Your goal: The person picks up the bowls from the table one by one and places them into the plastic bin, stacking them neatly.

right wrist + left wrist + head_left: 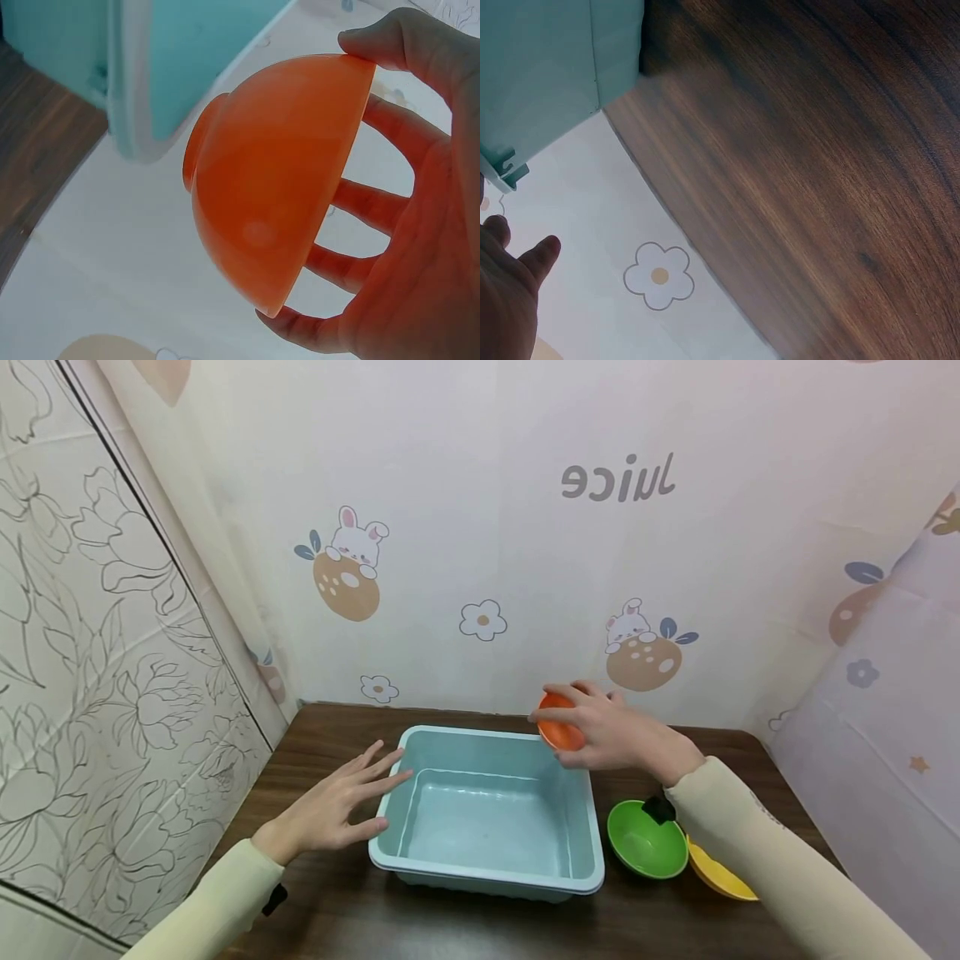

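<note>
The right hand (pixel 611 731) grasps an orange bowl (pixel 262 165) by its rim, thumb on one edge and the fingers spread around the rest. The bowl is tipped on its side, its open mouth facing the palm and its foot ring pointing away from the hand. From the head view, bowl and hand show at the far right corner of a pale blue basin (pixel 487 831); how high above it they are I cannot tell. At the basin's left side is the left hand (pixel 337 806), released, its fingers spread and its fingertips overlapping the rim in view, though whether they touch it is unclear. Just beside the basin on the right, nearer the person than the held bowl, a green bowl (pixel 647 843) sits upright. Next to that is a yellow bowl (pixel 720 872), partly hidden by the right sleeve (pixel 772 852). Basin and both bowls stand on a dark wooden table (pixel 525 935), with a printed sheet (pixel 480 527) behind it
</note>
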The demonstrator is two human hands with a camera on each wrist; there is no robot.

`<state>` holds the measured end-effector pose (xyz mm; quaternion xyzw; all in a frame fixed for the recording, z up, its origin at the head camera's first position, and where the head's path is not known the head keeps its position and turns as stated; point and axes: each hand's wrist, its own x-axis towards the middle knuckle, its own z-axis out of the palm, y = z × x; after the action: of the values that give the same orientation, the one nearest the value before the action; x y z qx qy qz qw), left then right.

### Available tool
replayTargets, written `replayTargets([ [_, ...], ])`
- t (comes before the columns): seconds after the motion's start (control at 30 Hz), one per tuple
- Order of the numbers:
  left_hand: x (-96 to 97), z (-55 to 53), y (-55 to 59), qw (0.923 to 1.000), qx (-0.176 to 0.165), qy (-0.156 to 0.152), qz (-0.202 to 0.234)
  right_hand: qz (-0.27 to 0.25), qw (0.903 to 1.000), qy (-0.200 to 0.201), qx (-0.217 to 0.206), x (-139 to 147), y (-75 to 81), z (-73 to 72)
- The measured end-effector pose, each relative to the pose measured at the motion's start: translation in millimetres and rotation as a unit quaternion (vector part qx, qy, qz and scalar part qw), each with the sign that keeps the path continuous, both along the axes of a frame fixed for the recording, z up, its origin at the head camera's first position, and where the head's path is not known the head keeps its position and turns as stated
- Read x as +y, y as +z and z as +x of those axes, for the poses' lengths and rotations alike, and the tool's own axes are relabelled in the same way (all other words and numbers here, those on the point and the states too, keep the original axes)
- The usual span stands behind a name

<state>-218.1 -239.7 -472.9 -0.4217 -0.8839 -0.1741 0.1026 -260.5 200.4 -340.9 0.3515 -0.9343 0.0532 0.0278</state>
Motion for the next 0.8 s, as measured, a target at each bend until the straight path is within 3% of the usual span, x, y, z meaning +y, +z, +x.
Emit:
replayTargets([
  [0.8, 0.9, 0.7, 1.9, 1.0000, -0.004, 0.000, 0.003, 0.000, 0.9971, 0.068, -0.035, -59.2, -1.8, 8.0],
])
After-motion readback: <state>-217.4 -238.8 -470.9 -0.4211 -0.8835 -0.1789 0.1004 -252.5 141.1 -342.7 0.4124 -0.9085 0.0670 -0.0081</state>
